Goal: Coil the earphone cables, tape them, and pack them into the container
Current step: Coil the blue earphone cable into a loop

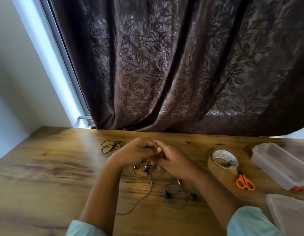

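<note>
Sleeves, left hand curled against right hand

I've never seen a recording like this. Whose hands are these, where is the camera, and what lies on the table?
No machine here: a person wears one camera on the head, looking down at their own hands. The left hand and right hand meet above the wooden table, fingers curled. Loops of a purple earphone cable hang under the left hand, which seems to hold them; whether the right hand grips it too is hidden. A black cable bundle lies further back, another loose earphone nearer the person. To the right: a roll of brown tape, orange scissors, a clear plastic container and its lid.
</note>
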